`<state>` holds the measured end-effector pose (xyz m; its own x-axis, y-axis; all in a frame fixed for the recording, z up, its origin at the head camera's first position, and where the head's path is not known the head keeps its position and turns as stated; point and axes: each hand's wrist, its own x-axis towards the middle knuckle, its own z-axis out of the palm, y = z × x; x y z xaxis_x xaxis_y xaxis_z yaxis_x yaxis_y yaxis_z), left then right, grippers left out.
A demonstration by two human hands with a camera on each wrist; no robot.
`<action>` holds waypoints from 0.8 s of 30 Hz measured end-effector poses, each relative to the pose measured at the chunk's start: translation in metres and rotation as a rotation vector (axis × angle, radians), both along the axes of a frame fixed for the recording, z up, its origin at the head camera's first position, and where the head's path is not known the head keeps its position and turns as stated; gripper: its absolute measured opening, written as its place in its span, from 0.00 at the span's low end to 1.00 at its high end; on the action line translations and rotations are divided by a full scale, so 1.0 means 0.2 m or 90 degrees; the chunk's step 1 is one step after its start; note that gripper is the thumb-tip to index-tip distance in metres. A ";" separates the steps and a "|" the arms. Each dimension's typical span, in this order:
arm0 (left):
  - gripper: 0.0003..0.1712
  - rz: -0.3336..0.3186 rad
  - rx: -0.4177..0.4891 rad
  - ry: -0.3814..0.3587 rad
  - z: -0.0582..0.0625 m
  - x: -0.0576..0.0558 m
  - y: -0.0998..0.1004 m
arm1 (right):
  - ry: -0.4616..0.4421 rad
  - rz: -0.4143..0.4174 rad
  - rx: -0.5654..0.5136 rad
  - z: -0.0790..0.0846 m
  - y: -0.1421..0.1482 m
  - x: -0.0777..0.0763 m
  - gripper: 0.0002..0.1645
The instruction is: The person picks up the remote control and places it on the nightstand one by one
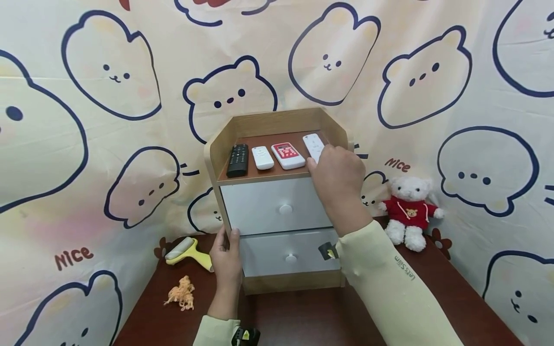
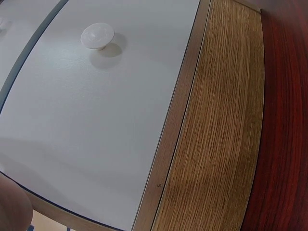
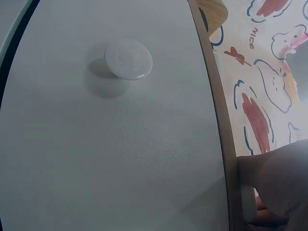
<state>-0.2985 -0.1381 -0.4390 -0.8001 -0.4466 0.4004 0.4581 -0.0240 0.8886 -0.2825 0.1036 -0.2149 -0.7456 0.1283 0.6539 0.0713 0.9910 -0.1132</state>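
Observation:
A small wooden cabinet [image 1: 294, 283] with two white drawers stands on the dark red-brown table. On its top shelf lie a black remote [image 1: 237, 160], a small white remote [image 1: 262, 157], a white remote with a red face [image 1: 288, 155] and a slim white remote [image 1: 313, 145] at the right. My right hand [image 1: 339, 175] pinches the near end of that slim remote, its thumb on the left side. At the cabinet's lower left edge, my left hand [image 1: 227, 264] rests against the side with fingers pointing up. The left wrist view shows a drawer knob [image 2: 97, 36].
A yellow-handled lint roller [image 1: 190, 254] and a tangle of orange yarn-like strands [image 1: 182, 293] lie left of the cabinet. To the right sits a white teddy bear in a red hoodie [image 1: 410, 211]. A cartoon-printed cloth [image 1: 143, 91] hangs behind the table.

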 end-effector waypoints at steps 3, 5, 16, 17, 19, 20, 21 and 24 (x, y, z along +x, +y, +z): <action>0.26 0.002 -0.003 0.001 -0.01 0.00 0.00 | -0.012 -0.005 0.004 0.00 0.00 0.00 0.40; 0.26 0.003 -0.002 0.002 -0.01 0.00 0.00 | -0.016 -0.005 0.005 0.01 -0.01 0.00 0.40; 0.27 0.002 -0.007 -0.015 0.00 0.01 0.00 | -0.029 -0.031 0.041 0.00 -0.01 0.00 0.41; 0.27 0.003 -0.006 -0.015 0.00 0.00 0.00 | -0.027 -0.031 0.039 0.00 -0.01 0.00 0.41; 0.27 0.004 -0.003 -0.013 0.00 0.00 0.00 | -0.020 -0.026 0.032 0.00 -0.01 0.00 0.41; 0.27 0.004 -0.002 -0.011 -0.01 0.00 0.00 | -0.015 -0.023 0.028 0.00 -0.01 0.00 0.41; 0.26 0.005 0.000 -0.010 -0.01 0.00 0.00 | -0.010 -0.019 0.023 -0.01 -0.01 0.00 0.41; 0.26 0.005 -0.002 -0.008 -0.01 0.00 0.00 | 0.005 -0.006 0.009 -0.01 -0.01 0.00 0.40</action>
<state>-0.2985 -0.1385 -0.4402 -0.8010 -0.4523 0.3921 0.4476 -0.0175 0.8941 -0.2825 0.1017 -0.2168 -0.7396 0.1262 0.6611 0.0797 0.9918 -0.1002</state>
